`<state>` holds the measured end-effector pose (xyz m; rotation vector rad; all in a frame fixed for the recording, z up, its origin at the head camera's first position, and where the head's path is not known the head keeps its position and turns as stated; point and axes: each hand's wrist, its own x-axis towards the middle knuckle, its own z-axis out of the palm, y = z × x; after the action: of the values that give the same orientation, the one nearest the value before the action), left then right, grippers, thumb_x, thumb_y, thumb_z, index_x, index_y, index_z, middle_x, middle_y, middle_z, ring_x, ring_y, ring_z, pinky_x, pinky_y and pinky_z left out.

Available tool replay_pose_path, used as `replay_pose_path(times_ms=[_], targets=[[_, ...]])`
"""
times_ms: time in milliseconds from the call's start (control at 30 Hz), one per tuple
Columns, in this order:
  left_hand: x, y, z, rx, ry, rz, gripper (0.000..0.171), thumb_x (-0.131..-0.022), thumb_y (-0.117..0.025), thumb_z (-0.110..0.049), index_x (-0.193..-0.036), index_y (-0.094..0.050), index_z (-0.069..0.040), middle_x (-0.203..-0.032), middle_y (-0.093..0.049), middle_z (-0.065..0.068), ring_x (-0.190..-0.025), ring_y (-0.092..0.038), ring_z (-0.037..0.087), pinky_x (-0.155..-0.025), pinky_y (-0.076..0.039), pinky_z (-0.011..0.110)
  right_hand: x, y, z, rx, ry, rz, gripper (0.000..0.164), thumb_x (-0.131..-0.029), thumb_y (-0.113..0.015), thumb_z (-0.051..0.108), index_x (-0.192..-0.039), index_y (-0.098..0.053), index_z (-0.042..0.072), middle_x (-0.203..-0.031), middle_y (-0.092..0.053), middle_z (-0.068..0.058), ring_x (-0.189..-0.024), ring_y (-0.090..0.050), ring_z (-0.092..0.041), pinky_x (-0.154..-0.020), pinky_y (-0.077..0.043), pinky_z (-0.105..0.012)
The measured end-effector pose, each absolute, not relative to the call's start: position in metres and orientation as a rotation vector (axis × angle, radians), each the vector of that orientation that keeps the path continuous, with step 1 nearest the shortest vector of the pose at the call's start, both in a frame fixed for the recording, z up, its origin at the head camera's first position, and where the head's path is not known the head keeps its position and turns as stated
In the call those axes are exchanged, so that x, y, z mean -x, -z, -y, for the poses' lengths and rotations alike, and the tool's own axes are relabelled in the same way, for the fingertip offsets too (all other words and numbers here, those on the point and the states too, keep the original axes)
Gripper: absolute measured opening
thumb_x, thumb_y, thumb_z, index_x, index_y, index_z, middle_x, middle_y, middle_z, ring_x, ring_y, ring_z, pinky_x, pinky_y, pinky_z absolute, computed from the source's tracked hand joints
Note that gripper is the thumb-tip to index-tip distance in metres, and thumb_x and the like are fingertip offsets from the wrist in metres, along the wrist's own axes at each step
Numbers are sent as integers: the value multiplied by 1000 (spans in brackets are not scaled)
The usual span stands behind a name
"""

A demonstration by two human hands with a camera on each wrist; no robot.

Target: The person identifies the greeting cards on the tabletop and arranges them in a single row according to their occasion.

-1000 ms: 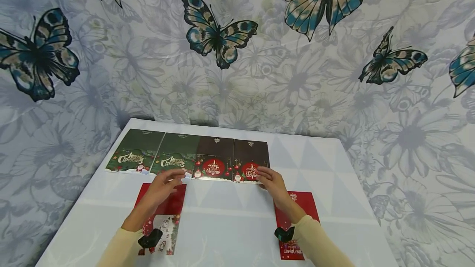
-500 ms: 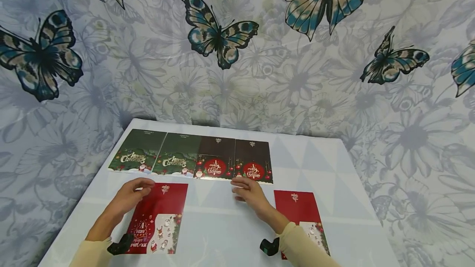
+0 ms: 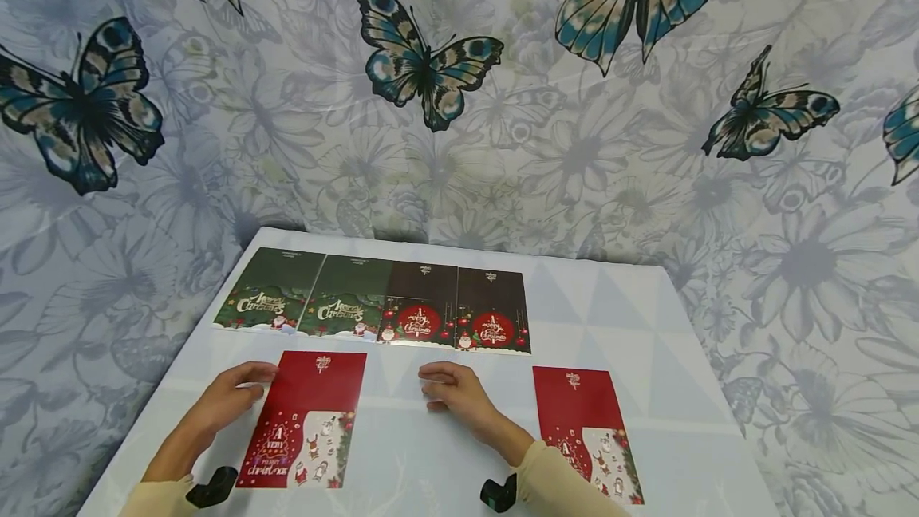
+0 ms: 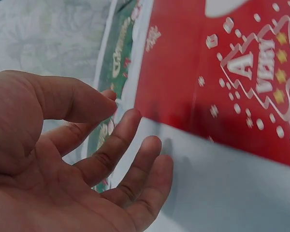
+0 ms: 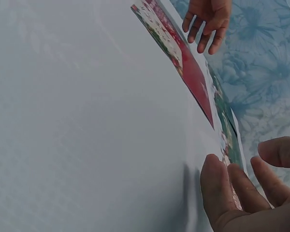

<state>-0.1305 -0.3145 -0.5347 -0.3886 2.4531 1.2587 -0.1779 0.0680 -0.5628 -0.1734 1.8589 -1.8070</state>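
My left hand hovers at the upper left corner of a red Christmas card. In the left wrist view, its fingers are loosely bent and hold nothing; whether they touch the card's edge I cannot tell. My right hand is between this card and a second red card, below the dark cards. The right wrist view shows its relaxed fingers with nothing in them. My sleeve covers the second red card's lower left part.
Two green cards and two dark brown cards form a row along the far side of the white table. A black wrist device sits on each wrist. Behind the table hangs a butterfly-patterned cloth.
Both hands have drawn back from the row of cards, moving left and closer to me. The left red card is uncovered, and more of the right one shows. The cards have stayed put.
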Motion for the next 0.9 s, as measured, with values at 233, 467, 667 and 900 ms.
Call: replay_pose_path(times_ms=[233, 467, 667, 900], targets=[[128, 536, 323, 421, -1258, -2391, 46, -95, -46, -1, -140, -43, 8, -136, -45, 37, -119, -50, 49, -82, -55, 45, 166, 569, -56, 154, 1795, -1780, 29, -95, -63, 7, -121, -66, -6, -115, -69, -20, -93, -65, -13, -82, -61, -36], [124, 539, 330, 514, -1259, -2292, 46, -97, -48, -4, -142, -41, 7, -139, -41, 39, -122, -46, 51, -82, -56, 49, 158, 571, -41, 151, 1816, -1695, 28, -94, -65, 5, -119, -67, -8, -104, -72, -18, -89, -67, -14, -80, -61, -37], [121, 543, 329, 506, -1318, -2264, 46, -96, -48, -3, -141, -45, 5, -139, -42, 38, -122, -48, 51, -82, -58, 48, 156, 572, -31, 151, 1820, -1658, 29, -94, -64, 5, -121, -66, -7, -111, -71, -23, -97, -71, -19, -81, -61, -41], [120, 544, 324, 472, -1384, -2224, 44, -97, -48, -3, -141, -47, 3, -141, -42, 37, -122, -51, 50, -86, -57, 53, 155, 569, -18, 148, 1795, -1628, 31, -94, -65, 8, -121, -66, -5, -112, -71, -21, -99, -71, -22, -82, -61, -43]])
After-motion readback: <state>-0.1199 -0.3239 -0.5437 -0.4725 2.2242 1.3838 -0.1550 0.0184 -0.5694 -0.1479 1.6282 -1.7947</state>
